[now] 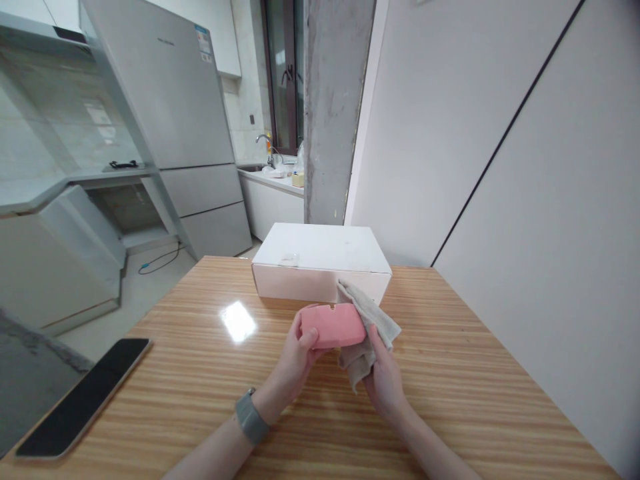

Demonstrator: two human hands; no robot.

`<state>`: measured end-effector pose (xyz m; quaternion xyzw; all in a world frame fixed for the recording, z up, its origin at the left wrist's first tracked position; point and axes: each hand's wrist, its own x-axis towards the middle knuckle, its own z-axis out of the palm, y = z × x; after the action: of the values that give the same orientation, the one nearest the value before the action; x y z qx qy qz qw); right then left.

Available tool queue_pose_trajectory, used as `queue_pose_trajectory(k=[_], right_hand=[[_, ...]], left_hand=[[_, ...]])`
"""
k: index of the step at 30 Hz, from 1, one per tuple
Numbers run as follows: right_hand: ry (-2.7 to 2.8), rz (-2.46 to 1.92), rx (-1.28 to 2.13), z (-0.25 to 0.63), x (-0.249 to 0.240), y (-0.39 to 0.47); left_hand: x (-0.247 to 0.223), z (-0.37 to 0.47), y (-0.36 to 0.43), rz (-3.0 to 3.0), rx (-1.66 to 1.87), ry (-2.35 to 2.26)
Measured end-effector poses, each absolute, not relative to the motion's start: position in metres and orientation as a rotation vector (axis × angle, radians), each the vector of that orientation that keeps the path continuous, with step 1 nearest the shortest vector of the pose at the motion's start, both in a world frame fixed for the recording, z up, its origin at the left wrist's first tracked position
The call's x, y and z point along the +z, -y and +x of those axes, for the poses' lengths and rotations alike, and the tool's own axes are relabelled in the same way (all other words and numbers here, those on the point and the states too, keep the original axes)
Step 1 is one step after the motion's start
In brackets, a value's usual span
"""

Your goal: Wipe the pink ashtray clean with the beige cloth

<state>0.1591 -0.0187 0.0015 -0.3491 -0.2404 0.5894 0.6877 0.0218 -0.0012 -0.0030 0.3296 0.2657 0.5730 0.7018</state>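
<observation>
A pink case [333, 327] with rounded corners and a small notch in its upper edge is held above the table. My left hand [299, 348] grips its left end, the thumb pressed on the face towards me. My right hand [384, 377] is closed around a grey cloth [375, 321], which lies against the case's right end. Part of the cloth hangs below the case and another part sticks up behind it. The fingers behind the case and cloth are mostly hidden.
On the wood-grain table [480, 373], a closed white box [320, 248] stands just beyond my hands. A black, phone-like slab [85, 400] lies at the left edge. A white wall [490, 147] rises on the right, and a fridge [165, 93] stands behind on the left.
</observation>
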Motion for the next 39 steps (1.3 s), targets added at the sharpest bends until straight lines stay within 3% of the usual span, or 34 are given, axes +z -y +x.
queue_pose_trajectory(k=[17, 26, 39], right_hand=[[0.702, -0.894, 1.211, 0.16, -0.021, 0.021], [0.493, -0.905, 1.285, 0.167, -0.014, 0.007], [0.483, -0.805, 1.373, 0.165, 0.009, 0.017]], left_hand=[[-0.001, 0.018, 0.002, 1.073, 1.467, -0.921], [0.0, 0.021, -0.002, 0.654, 1.244, -0.671], [-0.001, 0.014, -0.001, 0.765, 1.252, -0.482]])
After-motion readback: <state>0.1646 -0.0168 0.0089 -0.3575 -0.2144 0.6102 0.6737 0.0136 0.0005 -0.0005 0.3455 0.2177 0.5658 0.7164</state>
